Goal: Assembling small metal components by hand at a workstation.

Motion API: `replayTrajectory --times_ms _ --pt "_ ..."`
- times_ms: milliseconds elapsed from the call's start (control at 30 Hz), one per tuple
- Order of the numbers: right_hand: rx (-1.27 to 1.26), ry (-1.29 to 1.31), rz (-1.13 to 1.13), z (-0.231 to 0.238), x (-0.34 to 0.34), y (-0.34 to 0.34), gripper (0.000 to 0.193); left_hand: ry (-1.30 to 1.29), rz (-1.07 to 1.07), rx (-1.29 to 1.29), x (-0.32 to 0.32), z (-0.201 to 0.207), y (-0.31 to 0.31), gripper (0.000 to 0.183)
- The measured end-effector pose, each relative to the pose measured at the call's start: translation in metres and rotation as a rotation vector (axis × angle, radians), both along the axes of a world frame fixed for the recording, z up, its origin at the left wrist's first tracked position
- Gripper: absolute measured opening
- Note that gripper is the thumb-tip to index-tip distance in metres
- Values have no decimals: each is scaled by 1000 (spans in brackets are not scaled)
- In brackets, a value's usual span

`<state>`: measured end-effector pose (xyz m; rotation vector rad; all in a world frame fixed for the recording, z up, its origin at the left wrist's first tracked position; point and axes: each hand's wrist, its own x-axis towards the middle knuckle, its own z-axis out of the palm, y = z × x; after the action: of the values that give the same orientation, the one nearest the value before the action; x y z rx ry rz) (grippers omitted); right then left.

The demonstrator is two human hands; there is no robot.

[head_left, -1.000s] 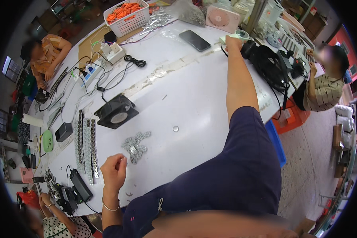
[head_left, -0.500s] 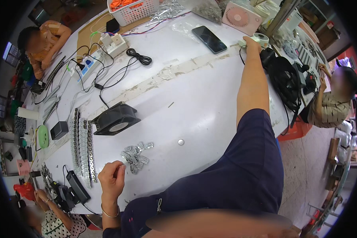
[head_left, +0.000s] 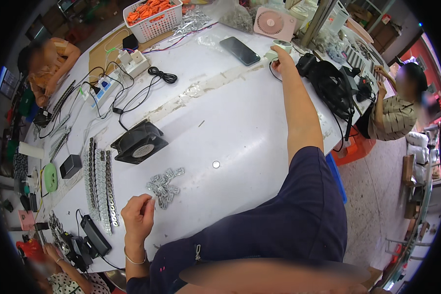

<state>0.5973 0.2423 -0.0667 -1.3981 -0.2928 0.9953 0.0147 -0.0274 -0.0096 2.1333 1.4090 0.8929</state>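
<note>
My left hand (head_left: 138,214) is held above the near table edge, its fingers curled in and the thumb pressed to them. Whatever may be in that pinch is hidden. Just beyond it lies a loose pile of silvery metal links (head_left: 164,187). My right arm stretches to the far right side of the table. There my right hand (head_left: 282,60) has its fingers bent against a pale green and white round-ended thing (head_left: 284,45), partly covered by the hand. A thin black cord hangs below these fingers. A dark phone (head_left: 239,51) lies to the left of this hand.
A black square fan (head_left: 139,142) stands near several metal link strips (head_left: 99,183). A small silvery disc (head_left: 216,164) lies mid-table. Black straps (head_left: 330,88) lie right of my arm. Behind are a pink fan (head_left: 274,23) and white basket (head_left: 154,22). Other people sit around the table.
The view has shifted, so the far table items appear further left. My right hand is still at the pale thing, with more of its bent fingers showing. My left hand stays curled beside the links.
</note>
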Motion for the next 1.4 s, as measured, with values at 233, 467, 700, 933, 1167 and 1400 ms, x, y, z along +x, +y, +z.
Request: replayTrajectory --times_ms 233,467,700,933,1167,1400 --pt "15 150 35 -8 14 33 37 58 44 -26 2 2 -5 10" --pt "109 129 -62 -19 35 78 36 85 105 -14 9 11 -2 10" --pt "171 130 -120 -34 5 96 33 134 111 -61 16 15 7 10" --pt "107 47 -112 -18 -10 88 39 136 40 -55 22 22 15 10" --pt "153 -6 -48 -11 3 67 40 83 42 -6 19 18 12 11" --pt "110 -72 -20 4 -2 46 40 48 -3 5 15 15 11 12"
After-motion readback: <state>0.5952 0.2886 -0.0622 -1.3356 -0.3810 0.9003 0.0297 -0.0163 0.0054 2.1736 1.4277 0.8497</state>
